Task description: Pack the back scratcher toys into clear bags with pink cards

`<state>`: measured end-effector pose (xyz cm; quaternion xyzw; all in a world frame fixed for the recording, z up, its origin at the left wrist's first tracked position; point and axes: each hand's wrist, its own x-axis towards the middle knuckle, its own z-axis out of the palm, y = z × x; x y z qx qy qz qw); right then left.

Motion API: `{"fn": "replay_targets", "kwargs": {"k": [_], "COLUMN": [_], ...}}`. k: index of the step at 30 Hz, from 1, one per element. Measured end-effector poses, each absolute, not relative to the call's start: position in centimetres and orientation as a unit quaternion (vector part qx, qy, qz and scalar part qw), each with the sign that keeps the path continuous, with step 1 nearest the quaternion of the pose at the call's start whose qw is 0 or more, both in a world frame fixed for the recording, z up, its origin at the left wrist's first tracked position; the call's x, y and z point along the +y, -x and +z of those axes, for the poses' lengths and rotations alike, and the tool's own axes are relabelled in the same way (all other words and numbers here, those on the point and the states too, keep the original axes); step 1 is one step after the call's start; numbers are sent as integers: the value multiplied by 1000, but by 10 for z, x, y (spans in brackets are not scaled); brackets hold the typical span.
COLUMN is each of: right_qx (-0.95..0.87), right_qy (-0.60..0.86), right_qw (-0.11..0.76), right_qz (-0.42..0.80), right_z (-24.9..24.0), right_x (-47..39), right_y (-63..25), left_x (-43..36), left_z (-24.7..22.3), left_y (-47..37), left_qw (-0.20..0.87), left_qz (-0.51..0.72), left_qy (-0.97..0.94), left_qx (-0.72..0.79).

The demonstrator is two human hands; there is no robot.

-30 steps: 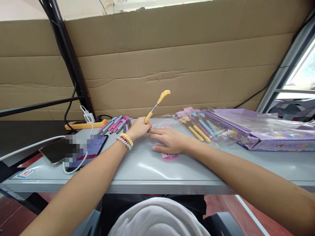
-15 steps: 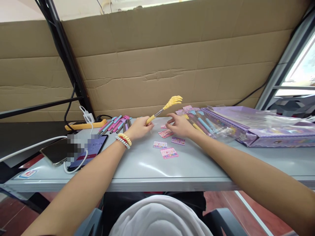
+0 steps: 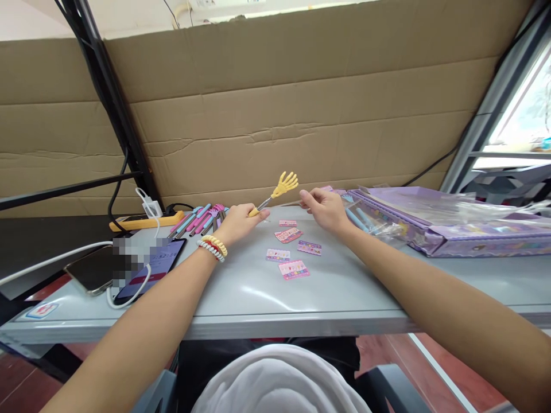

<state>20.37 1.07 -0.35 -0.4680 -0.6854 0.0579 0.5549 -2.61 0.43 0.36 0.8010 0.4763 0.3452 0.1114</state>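
A yellow hand-shaped stick (image 3: 284, 184) with a metal shaft points up and to the right. My left hand (image 3: 241, 221) is closed around its yellow handle. To the right of the stick's head, my right hand (image 3: 323, 209) is raised with thumb and fingers pressed together; whatever is between them is too small to make out. Several small printed cards lie between and below the hands, among them a pink card (image 3: 294, 269), a purple card (image 3: 309, 248) and a red card (image 3: 288, 235). Blue sticks (image 3: 359, 219) in clear plastic lie beside my right wrist.
Pink, blue and purple sticks (image 3: 198, 220) are piled left of my left hand. A tablet (image 3: 161, 261), a phone (image 3: 97, 267) and white cables lie at the left of the grey table (image 3: 258, 298). A purple box (image 3: 465, 229) with plastic on it stands at the right.
The yellow stick's head has moved left and turned, its fingers now spread upward. My right hand has shifted right and up, and its fingers have closed together.
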Motion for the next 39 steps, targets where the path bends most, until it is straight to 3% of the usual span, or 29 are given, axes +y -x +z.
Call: {"fn": "replay_targets", "kwargs": {"k": [6,13,27,39], "right_qx": [-650,-601,-505,-511], "right_qy": [459,378,373,361], "right_qw": [602,660,738,737], "right_qz": [68,247,248,256], "right_z": [0,-2,8,11], "right_x": [13,20,25,18], "right_y": [-209,-210,-220,-215], "left_x": [8,3,6,4], "left_z": [3,3,2,2], "left_y": [26,24,30,28], "left_qw": [83,67,-12,-11], "left_qz": [345,290,246,207], "left_qy": [-793,-820,-845,-858], "left_qx": [495,488,474,469]}}
